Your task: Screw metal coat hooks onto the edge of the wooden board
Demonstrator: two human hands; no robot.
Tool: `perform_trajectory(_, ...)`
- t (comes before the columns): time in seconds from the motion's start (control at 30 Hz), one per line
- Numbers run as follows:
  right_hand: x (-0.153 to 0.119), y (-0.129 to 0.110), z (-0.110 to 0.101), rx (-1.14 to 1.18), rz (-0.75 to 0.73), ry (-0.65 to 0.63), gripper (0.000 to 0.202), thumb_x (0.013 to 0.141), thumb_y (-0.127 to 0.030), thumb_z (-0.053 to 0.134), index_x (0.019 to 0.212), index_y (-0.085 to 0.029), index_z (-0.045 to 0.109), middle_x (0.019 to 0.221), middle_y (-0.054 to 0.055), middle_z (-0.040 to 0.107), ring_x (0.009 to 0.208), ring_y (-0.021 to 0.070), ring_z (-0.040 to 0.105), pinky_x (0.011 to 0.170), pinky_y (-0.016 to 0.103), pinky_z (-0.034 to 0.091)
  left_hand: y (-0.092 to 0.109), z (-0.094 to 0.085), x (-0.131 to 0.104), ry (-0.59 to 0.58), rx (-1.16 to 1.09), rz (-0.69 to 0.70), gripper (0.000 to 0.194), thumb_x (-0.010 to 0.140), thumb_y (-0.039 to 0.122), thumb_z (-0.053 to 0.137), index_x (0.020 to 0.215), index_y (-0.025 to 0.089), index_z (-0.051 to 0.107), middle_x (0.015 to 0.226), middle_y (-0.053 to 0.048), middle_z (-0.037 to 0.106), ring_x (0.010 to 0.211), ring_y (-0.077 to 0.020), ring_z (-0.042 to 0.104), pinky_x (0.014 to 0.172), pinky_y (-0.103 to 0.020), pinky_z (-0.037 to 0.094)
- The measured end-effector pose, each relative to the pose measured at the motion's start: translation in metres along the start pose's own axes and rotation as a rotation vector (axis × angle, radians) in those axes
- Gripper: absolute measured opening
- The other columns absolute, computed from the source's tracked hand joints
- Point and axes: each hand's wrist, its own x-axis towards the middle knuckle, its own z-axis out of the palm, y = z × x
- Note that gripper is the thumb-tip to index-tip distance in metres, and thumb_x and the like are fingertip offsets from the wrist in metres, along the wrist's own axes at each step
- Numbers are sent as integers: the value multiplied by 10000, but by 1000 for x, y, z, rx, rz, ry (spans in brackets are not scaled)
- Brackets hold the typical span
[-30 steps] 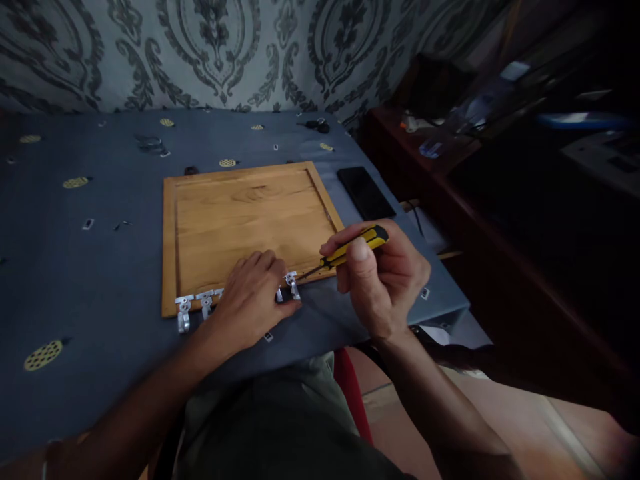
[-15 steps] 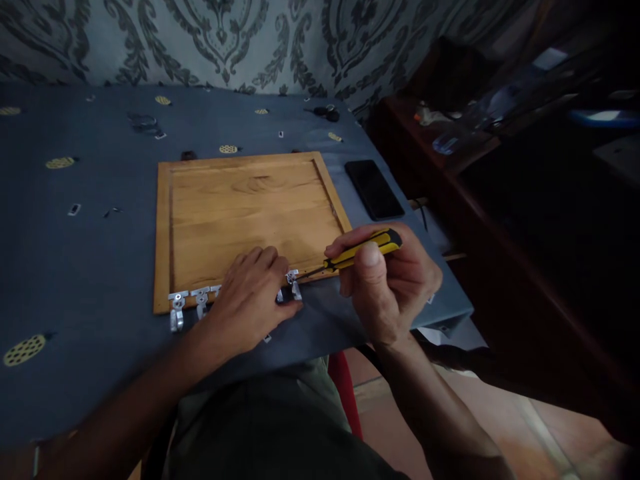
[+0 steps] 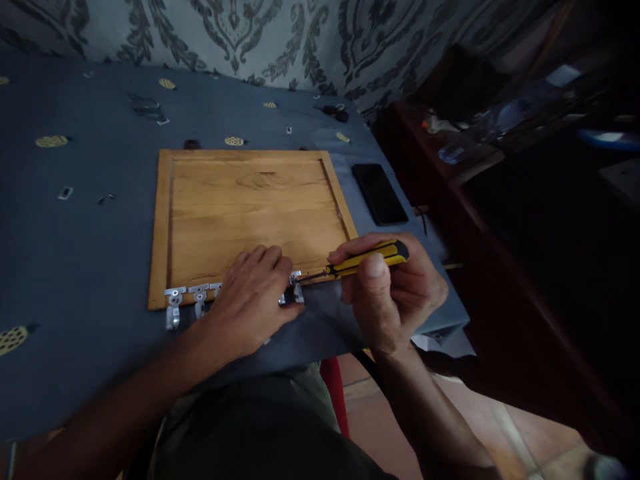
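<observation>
A framed wooden panel (image 3: pixel 257 217) lies flat in front of me. Along its near edge sit several metal cabinet hinges, among them one at the left corner (image 3: pixel 173 310) and another (image 3: pixel 199 299) beside it. My left hand (image 3: pixel 250 293) rests across that edge, fingers curled on the wood and thumb below, gripping the rightmost hinge (image 3: pixel 299 293), partly hidden by the fingers. In my right hand (image 3: pixel 407 287) is a yellow and black screwdriver (image 3: pixel 370 259), its shaft pointing left with the tip at this hinge. Whether the tip sits in a screw cannot be made out.
A black phone (image 3: pixel 380 195) lies right of the panel on the blue tablecloth (image 3: pixel 100 253). Two small dark pieces (image 3: pixel 107 199), perhaps screws, are at the left. Keys (image 3: pixel 334 112) lie at the back. A dark wooden piece of furniture (image 3: pixel 480 213) stands close on the right.
The view has shifted slightly. Both hands keep nearly the same place on the panel, and the screwdriver tip stays at the rightmost hinge.
</observation>
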Motion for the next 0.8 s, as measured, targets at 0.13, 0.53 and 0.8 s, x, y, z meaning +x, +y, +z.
perform_trajectory(0.13,-1,1,0,-5,0,0,185,1003,-381,632,944,-219,700,823,-14,749,424,57,524,432,249,435,0,1,-1,28,1,14,293,844,368,794,997,171,641,1058,-78,648,1082,-303,612,953,-443,494)
perform_trajectory(0.53,3,1,-7,41,-27,-130,142,902,-360,771,935,-233,718,837,8,758,518,114,609,529,292,538,-3,6,-1,69,-14,42,283,837,344,800,987,177,628,1045,-78,652,1063,-307,618,927,-450,502)
perform_trajectory(0.8,3,-3,-18,131,86,-230,194,968,-328,690,1135,-241,736,984,22,751,583,111,665,541,286,551,-3,4,-2,67,-25,47,264,860,341,774,997,164,633,1043,-78,642,1072,-308,610,932,-454,496)
